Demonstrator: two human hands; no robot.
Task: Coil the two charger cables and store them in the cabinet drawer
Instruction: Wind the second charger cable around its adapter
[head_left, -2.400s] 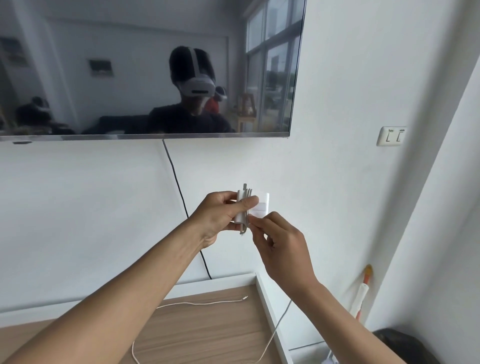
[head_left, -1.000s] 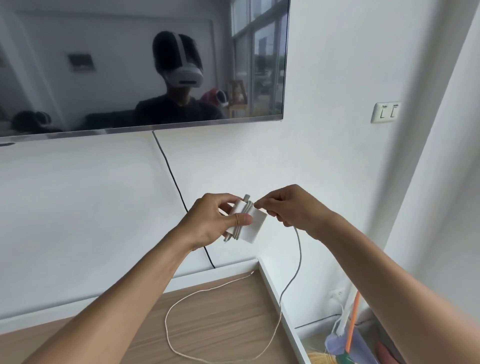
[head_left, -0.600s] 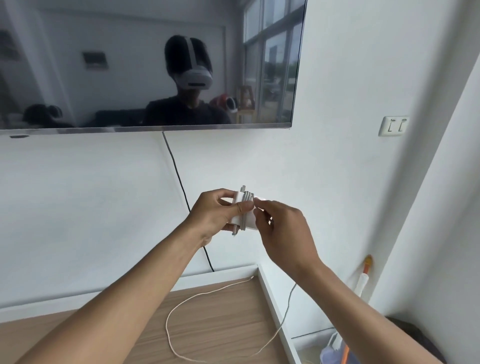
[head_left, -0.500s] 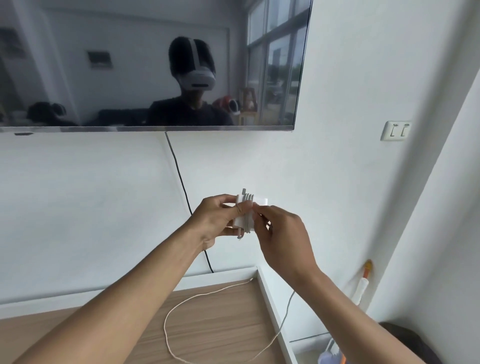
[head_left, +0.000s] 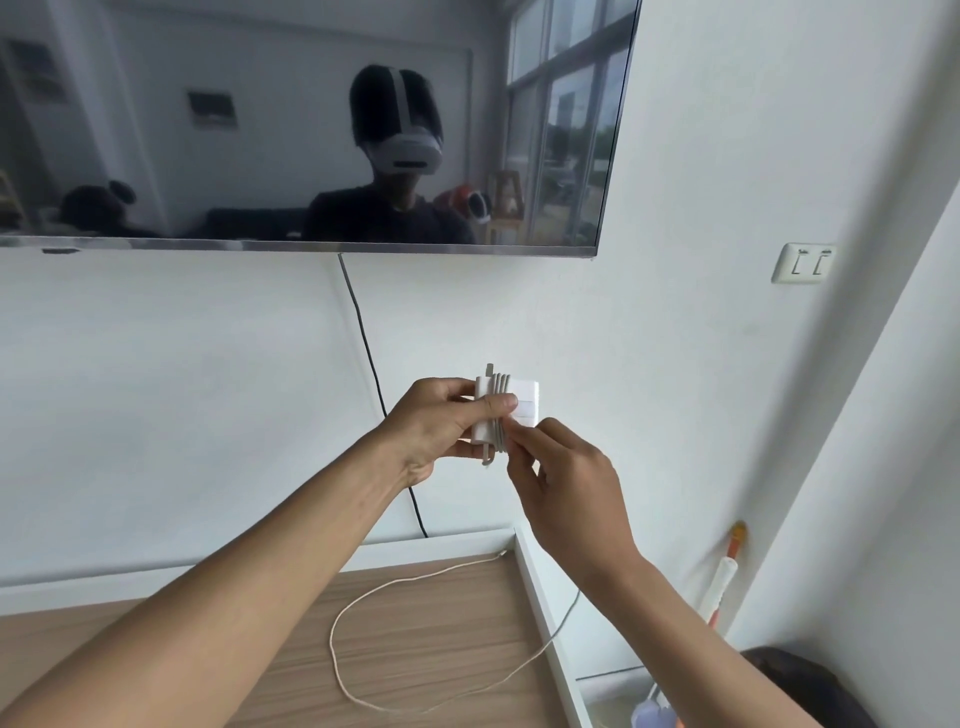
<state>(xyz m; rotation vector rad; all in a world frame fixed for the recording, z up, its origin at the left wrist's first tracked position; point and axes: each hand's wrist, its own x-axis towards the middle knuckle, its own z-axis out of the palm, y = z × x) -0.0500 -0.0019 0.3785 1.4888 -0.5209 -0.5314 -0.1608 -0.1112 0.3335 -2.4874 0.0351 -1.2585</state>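
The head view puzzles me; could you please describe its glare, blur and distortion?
Head view: the dark television mirrors the room and a bright window; the wide lens slants the wall corner; charger, left hand and right hand look sharp.

No lettering, brand, number or sign is legible anywhere, not on the charger (head_left: 525, 397) or wall switch (head_left: 804, 262).

From my remote station I am counting two hands, the left hand (head_left: 431, 421) and the right hand (head_left: 566, 499). I am also counting one white charger block (head_left: 524, 405), one white cable (head_left: 331, 647), one black cord (head_left: 362, 338), one television (head_left: 260, 130), one switch plate (head_left: 802, 262) carrying two rockers, one wooden cabinet top (head_left: 441, 649) and one orange-tipped handle (head_left: 724, 582).
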